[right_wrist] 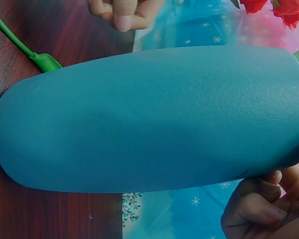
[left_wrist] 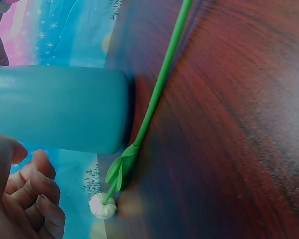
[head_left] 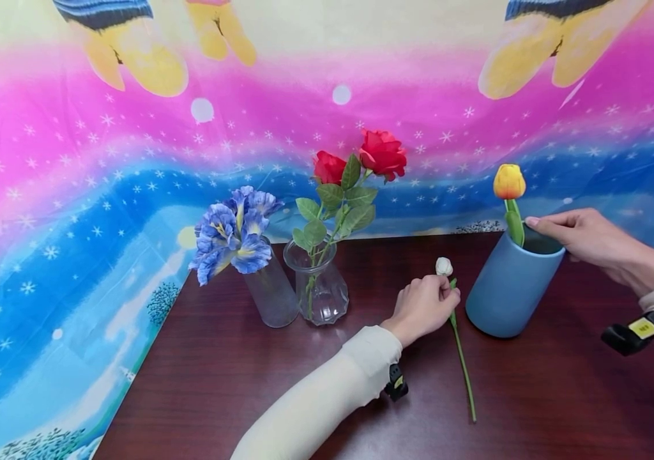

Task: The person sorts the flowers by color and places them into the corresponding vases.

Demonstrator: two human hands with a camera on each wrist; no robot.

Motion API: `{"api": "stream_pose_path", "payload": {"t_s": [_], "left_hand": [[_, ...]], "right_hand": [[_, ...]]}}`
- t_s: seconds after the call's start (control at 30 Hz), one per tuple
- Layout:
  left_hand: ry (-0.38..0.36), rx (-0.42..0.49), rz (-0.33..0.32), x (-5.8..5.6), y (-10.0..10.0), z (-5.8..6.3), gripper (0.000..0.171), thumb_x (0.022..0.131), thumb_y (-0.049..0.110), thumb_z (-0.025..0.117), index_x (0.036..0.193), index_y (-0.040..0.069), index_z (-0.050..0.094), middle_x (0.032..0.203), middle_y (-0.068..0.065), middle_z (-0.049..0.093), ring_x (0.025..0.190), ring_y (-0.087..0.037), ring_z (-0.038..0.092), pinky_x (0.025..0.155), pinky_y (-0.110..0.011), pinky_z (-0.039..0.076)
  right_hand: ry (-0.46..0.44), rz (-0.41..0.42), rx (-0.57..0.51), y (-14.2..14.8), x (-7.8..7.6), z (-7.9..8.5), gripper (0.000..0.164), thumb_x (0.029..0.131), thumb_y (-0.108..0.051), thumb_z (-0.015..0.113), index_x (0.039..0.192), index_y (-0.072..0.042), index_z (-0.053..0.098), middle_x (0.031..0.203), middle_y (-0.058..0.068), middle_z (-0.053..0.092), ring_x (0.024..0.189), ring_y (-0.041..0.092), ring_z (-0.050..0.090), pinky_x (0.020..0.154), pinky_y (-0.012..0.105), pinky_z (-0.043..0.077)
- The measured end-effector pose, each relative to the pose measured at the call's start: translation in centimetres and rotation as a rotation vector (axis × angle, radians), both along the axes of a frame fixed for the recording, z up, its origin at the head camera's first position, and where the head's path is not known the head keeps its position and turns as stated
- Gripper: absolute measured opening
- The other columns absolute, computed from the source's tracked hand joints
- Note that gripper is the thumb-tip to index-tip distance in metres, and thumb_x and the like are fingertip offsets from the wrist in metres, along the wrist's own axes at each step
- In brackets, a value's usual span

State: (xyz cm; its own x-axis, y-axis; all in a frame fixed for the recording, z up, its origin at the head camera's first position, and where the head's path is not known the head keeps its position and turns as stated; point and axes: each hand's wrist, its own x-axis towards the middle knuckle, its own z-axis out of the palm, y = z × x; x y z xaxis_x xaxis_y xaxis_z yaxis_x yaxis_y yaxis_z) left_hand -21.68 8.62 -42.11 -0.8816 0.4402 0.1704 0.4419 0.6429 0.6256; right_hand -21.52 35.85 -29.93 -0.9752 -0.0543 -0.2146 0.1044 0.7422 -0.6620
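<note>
A blue vase (head_left: 511,287) stands on the table with a yellow-orange tulip (head_left: 509,182) in it. At the right side of its mouth, my right hand (head_left: 597,239) grips the rim between thumb and fingers; those fingers (right_wrist: 256,204) bend against the outer wall in the right wrist view. A white tulip (head_left: 444,266) with a long green stem lies on the tabletop left of the vase. Over its upper stem hovers my left hand (head_left: 423,305), fingers loosely curled. The left wrist view shows nothing held in these fingers (left_wrist: 45,189), and the white tulip (left_wrist: 102,205) apart from them.
To the left, a clear glass vase (head_left: 327,300) holds red roses (head_left: 383,153). Beside it, a frosted vase (head_left: 274,297) carries blue irises (head_left: 232,236). Behind the dark wooden table (head_left: 218,390) hangs a colourful snowflake-printed cloth (head_left: 281,108).
</note>
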Motion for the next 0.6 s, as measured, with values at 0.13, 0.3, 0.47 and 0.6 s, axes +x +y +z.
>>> {"api": "stream_pose_path", "payload": {"t_s": [0.13, 0.3, 0.47, 0.6], "left_hand": [[-0.008, -0.02, 0.001, 0.1, 0.1, -0.4, 0.04, 0.101, 0.036, 0.055, 0.066, 0.022, 0.043, 0.054, 0.009, 0.036, 0.05, -0.008, 0.04, 0.049, -0.024, 0.031], [-0.008, -0.058, 0.014, 0.3, 0.2, -0.9, 0.042, 0.1, 0.037, 0.056, 0.062, 0.023, 0.042, 0.053, 0.01, 0.034, 0.05, -0.007, 0.04, 0.049, -0.024, 0.03], [-0.016, -0.083, 0.023, 0.7, 0.4, -1.3, 0.047, 0.1, 0.038, 0.056, 0.059, 0.022, 0.04, 0.05, 0.009, 0.031, 0.048, -0.009, 0.039, 0.048, -0.025, 0.03], [-0.017, -0.131, 0.043, 1.0, 0.6, -1.8, 0.052, 0.1, 0.039, 0.057, 0.054, 0.021, 0.039, 0.047, 0.009, 0.029, 0.045, -0.01, 0.04, 0.046, -0.026, 0.032]], "right_hand": [[-0.009, 0.002, -0.004, 0.0, 0.1, 0.0, 0.079, 0.104, -0.059, 0.038, 0.152, 0.004, 0.031, 0.16, 0.038, 0.016, 0.143, 0.058, 0.02, 0.095, 0.062, 0.047], [-0.008, 0.003, -0.013, 0.0, 0.2, 0.0, 0.079, 0.104, -0.058, 0.038, 0.152, 0.005, 0.031, 0.16, 0.038, 0.016, 0.143, 0.059, 0.019, 0.098, 0.067, 0.043], [-0.004, 0.005, -0.011, 0.0, 0.1, 0.0, 0.079, 0.104, -0.058, 0.038, 0.152, 0.005, 0.031, 0.16, 0.038, 0.016, 0.143, 0.059, 0.02, 0.098, 0.066, 0.043], [-0.005, 0.004, -0.011, 0.0, 0.1, 0.0, 0.079, 0.104, -0.058, 0.038, 0.152, 0.004, 0.031, 0.16, 0.038, 0.017, 0.143, 0.058, 0.02, 0.096, 0.064, 0.045]]}}
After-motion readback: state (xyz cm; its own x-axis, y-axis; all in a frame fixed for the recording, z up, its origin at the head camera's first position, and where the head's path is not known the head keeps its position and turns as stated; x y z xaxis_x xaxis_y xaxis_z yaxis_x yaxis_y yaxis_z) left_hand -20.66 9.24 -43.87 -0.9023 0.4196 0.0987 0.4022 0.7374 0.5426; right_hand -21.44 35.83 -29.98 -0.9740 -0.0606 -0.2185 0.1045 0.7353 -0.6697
